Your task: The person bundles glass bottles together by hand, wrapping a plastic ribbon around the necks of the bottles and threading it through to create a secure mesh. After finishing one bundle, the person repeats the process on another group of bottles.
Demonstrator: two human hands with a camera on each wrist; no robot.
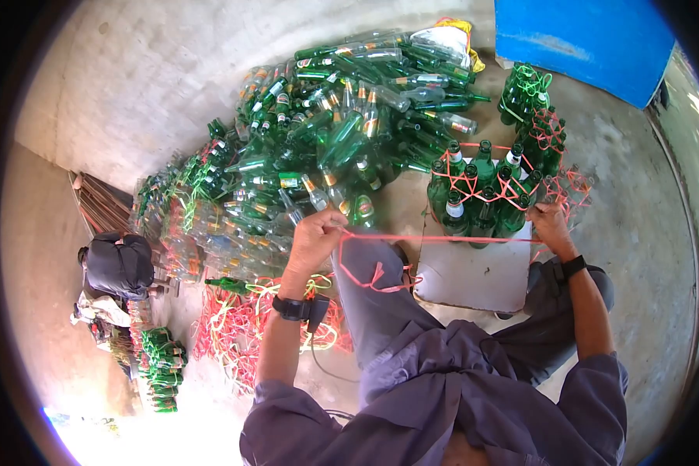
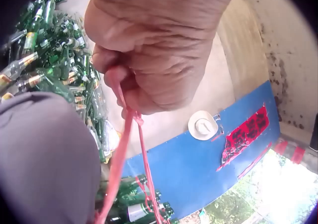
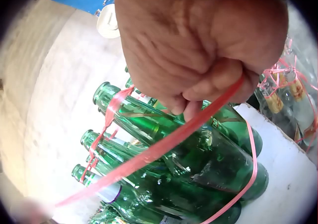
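Note:
A pink plastic strap (image 1: 443, 239) stretches taut between the two hands, with a loose knotted loop hanging near the left knee. My left hand (image 1: 316, 237) grips one end; in the left wrist view, curled fingers (image 2: 130, 92) hold the strap, which shows a knot just below them. At the other end my right hand (image 1: 551, 227) grips the strap beside a bundle of green glass bottles (image 1: 483, 210). These bottles stand upright on a white board (image 1: 474, 276), with pink strapping laced around their necks. In the right wrist view, the strap (image 3: 149, 157) crosses in front of the bottles.
A large heap of loose bottles (image 1: 342, 140) lies ahead and to the left. Tied bundles (image 1: 542, 136) stand at the right, near a blue panel (image 1: 582, 46). Tangled pink and yellow straps (image 1: 233, 334) lie by the left arm. Another person (image 1: 119, 264) crouches at far left.

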